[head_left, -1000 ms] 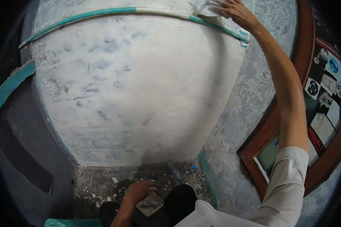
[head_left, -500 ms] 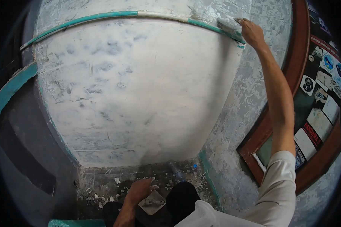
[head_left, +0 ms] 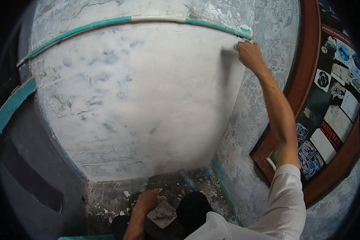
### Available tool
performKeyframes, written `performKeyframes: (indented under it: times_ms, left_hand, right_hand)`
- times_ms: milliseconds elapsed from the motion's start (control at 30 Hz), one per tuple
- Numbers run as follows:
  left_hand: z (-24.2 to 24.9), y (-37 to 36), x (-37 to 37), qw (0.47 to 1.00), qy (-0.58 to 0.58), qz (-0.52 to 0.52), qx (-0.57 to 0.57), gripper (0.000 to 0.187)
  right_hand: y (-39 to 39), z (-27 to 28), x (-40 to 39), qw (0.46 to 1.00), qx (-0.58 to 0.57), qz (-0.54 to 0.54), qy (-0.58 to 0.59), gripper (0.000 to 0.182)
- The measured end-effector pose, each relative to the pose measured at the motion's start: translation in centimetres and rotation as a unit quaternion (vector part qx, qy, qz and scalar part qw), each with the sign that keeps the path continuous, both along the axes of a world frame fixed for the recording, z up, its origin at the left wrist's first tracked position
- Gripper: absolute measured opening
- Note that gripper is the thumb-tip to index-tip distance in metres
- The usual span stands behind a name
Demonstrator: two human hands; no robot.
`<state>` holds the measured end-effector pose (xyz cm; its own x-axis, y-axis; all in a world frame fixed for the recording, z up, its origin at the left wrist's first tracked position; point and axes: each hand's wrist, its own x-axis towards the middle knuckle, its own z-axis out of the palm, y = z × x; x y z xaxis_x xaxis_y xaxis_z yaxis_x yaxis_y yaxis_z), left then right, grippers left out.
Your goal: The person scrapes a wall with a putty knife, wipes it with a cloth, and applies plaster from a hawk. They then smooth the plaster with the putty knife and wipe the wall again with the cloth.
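My right hand (head_left: 250, 54) is raised against a whitish plastered wall (head_left: 140, 96), gripping a scraper blade (head_left: 230, 49) pressed flat to the wall just below a teal band (head_left: 88, 25) near the wall's right corner. Low in the view, my left hand (head_left: 147, 201) holds a small metal plate (head_left: 161, 214) smeared with grey putty, close to my dark knee. The scraper's handle is hidden inside my right fist.
A brown wooden frame (head_left: 304, 80) with stickers and notices (head_left: 332, 120) behind glass stands on the right. The floor (head_left: 108, 196) below the wall is littered with paint flakes. A plastic bottle (head_left: 187, 181) lies at the wall's foot. A dark panel fills the left.
My right hand has drawn the scraper down from the teal band onto the white wall below it. My left hand with the plate has stayed put.
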<state>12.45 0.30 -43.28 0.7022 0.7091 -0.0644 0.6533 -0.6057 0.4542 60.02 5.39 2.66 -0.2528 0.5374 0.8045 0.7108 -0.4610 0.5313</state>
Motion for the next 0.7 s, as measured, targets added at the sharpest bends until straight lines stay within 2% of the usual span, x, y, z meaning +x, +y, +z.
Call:
performKeyframes:
  times_ms: [33, 67, 100, 167, 200, 300, 367, 433, 500, 533, 600, 700]
  left_hand:
    - [-0.3, -0.1, 0.0, 1.000, 0.005, -0.005, 0.001, 0.051]
    - [-0.4, -0.2, 0.0, 1.000, 0.006, -0.010, -0.002, 0.051]
    - [-0.4, -0.4, 0.2, 1.000, -0.007, -0.014, -0.006, 0.051]
    - [-0.4, -0.2, 0.6, 1.000, -0.023, -0.014, -0.005, 0.051]
    - [-0.8, -0.1, 0.7, 1.000, -0.017, -0.016, -0.009, 0.051]
    - [-0.8, 0.1, 0.8, 1.000, 0.011, -0.006, -0.018, 0.052]
    - [-0.6, 0.2, 0.9, 0.999, 0.032, 0.002, -0.025, 0.053]
    - [-0.2, 0.0, 0.8, 0.999, 0.035, 0.020, -0.032, 0.054]
    - [0.7, -0.2, 0.8, 0.998, 0.045, 0.025, -0.040, 0.055]
    - [1.0, -0.3, 1.0, 0.997, 0.051, 0.028, -0.049, 0.055]
    - [0.9, -0.1, 1.1, 0.998, 0.045, 0.028, -0.044, 0.055]
    - [1.3, 0.2, 1.1, 0.997, 0.037, 0.028, -0.054, 0.056]
  right_hand:
    - [-1.6, 0.3, -0.1, 0.994, -0.096, -0.047, 0.012, 0.019]
    - [-2.6, 0.9, -0.8, 0.985, -0.120, -0.071, 0.104, 0.023]
    - [-3.1, 1.3, -0.7, 0.984, -0.121, -0.074, 0.104, 0.023]
    - [-3.0, 2.9, -0.4, 0.988, -0.013, -0.042, 0.146, 0.029]
    - [-2.8, 3.2, -0.2, 0.990, 0.047, 0.085, 0.101, 0.030]
    - [-1.4, 6.0, -1.2, 0.982, 0.044, 0.146, 0.111, 0.037]
    - [0.1, 7.6, -2.5, 0.978, 0.071, 0.184, -0.062, 0.039]
    - [0.8, 9.2, -5.8, 0.966, 0.059, 0.197, -0.159, 0.037]
    - [2.9, 11.4, -7.5, 0.943, 0.069, 0.154, -0.289, 0.036]
    - [3.7, 12.8, -8.6, 0.942, 0.068, 0.156, -0.289, 0.036]
    - [5.4, 15.2, -9.9, 0.942, -0.113, 0.171, -0.267, 0.037]
    - [7.5, 16.1, -9.3, 0.925, -0.117, 0.153, -0.327, 0.035]
